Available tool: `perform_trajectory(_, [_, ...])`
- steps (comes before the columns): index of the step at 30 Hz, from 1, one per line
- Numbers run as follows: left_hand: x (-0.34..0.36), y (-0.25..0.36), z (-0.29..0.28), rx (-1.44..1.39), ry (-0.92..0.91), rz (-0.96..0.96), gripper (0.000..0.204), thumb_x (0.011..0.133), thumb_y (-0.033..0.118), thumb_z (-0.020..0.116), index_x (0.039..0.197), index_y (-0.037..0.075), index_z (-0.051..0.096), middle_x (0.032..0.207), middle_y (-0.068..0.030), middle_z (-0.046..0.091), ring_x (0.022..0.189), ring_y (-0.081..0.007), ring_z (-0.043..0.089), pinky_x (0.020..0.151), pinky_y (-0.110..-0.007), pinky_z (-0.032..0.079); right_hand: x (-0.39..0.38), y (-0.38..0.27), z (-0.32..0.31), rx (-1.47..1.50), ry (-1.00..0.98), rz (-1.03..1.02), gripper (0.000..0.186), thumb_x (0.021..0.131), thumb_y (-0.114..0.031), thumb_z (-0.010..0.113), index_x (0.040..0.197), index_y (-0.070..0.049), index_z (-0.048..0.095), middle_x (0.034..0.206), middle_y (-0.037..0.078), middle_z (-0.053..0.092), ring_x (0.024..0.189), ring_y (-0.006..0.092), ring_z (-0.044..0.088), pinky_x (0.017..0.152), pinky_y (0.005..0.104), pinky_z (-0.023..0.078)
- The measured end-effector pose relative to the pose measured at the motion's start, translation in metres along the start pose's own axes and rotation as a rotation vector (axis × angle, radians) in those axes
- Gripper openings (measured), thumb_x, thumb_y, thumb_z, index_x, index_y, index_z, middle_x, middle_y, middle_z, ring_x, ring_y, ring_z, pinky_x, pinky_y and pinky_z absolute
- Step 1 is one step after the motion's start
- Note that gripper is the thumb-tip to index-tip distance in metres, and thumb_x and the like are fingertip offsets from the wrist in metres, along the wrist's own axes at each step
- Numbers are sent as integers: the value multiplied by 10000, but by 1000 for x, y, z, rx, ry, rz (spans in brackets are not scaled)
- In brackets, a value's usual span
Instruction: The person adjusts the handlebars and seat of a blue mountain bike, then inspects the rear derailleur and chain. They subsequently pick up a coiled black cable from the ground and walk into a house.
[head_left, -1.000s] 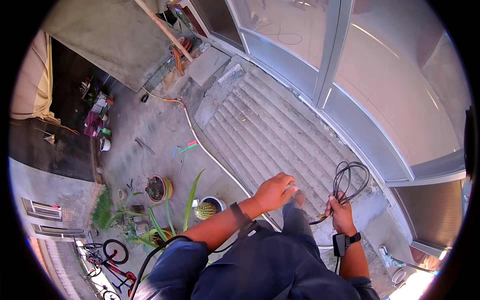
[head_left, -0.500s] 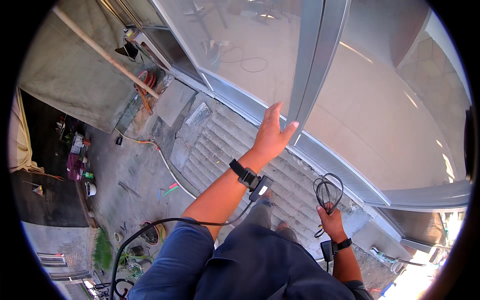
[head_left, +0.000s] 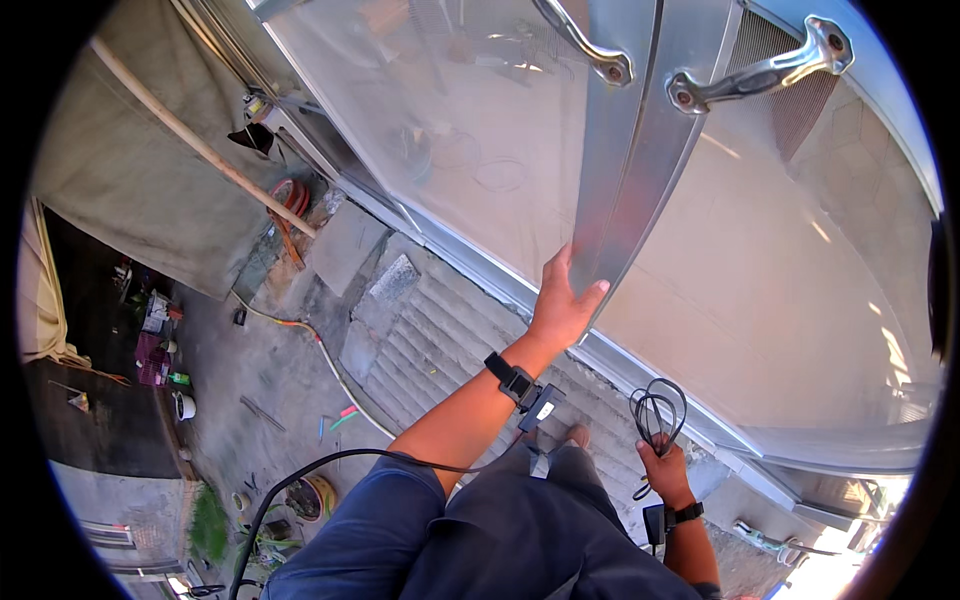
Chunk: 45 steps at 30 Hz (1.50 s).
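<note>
My left hand [head_left: 562,308] is stretched out at the lower part of the double door's metal frame [head_left: 622,180]. Its fingers are spread and it holds nothing; whether the palm presses on the frame I cannot tell. Two shiny metal pull handles, the left one [head_left: 592,48] and the right one [head_left: 768,78], sit higher on the glass door leaves. Lower right, my right hand [head_left: 666,474] is closed around a coiled black cable [head_left: 657,397], whose loops stick out above the fist. Both wrists wear black straps with small boxes.
Ridged concrete steps [head_left: 430,320] lie under my feet along the door sill. To the left, a hose [head_left: 335,365] runs over the ground, and a wooden pole [head_left: 190,135] leans by a grey tarp. Potted plants [head_left: 312,497] stand lower left. A black cable [head_left: 330,458] trails from my left wrist.
My left hand has moved down and slightly right in view, nearer the door frame. The view has tilted up, bringing the door handles in. The right hand still holds the coiled cable.
</note>
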<state>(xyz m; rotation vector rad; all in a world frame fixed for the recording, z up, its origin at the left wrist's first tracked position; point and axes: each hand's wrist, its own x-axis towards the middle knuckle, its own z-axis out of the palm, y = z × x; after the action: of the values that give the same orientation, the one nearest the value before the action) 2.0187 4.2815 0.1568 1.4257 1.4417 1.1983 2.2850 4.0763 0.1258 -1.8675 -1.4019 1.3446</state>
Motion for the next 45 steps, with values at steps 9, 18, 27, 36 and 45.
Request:
perform_trajectory(9, [11, 3, -3, 91, 82, -79, 727, 825, 282, 753, 1362, -51, 393, 1344, -226, 432, 1268, -329, 452, 1079, -401, 376, 52, -7, -37, -93, -101, -199, 306, 877, -255, 714, 748, -49, 527, 581, 2, 476, 540, 108, 433, 502, 317, 377])
perform_trajectory(18, [-104, 10, -103, 218, 74, -306, 597, 789, 301, 806, 1215, -9, 525, 1159, -135, 579, 1082, -235, 567, 966, -374, 453, 94, -68, -25, -261, -361, -375, 426, 838, -423, 718, 929, -15, 638, 752, 189, 656, 744, 369, 654, 658, 431, 498])
perform_trajectory(27, [-259, -34, -239, 201, 780, -422, 284, 888, 215, 722, 1031, -14, 633, 962, -104, 662, 902, -159, 605, 814, -322, 495, 144, -188, 72, -297, -664, -672, 429, 876, -487, 643, 924, -62, 616, 780, 199, 642, 764, 412, 624, 660, 466, 480])
perform_trajectory(36, [-370, -187, -321, -260, 1378, -1091, 557, 926, 575, 549, 1227, 109, 504, 960, -72, 562, 692, -198, 543, 559, -360, 448, 227, -288, 171, -242, -684, -559, 400, 893, -456, 634, 1026, -84, 696, 793, 161, 667, 768, 355, 646, 703, 425, 500])
perform_trajectory(45, [-151, -134, -363, -422, 761, -1270, 560, 1007, 456, 422, 1346, 10, 407, 1136, -170, 617, 900, -265, 663, 729, -380, 544, 330, -366, 212, -31, -459, -336, 348, 908, -364, 681, 912, -27, 595, 742, 95, 612, 714, 155, 563, 663, 332, 467])
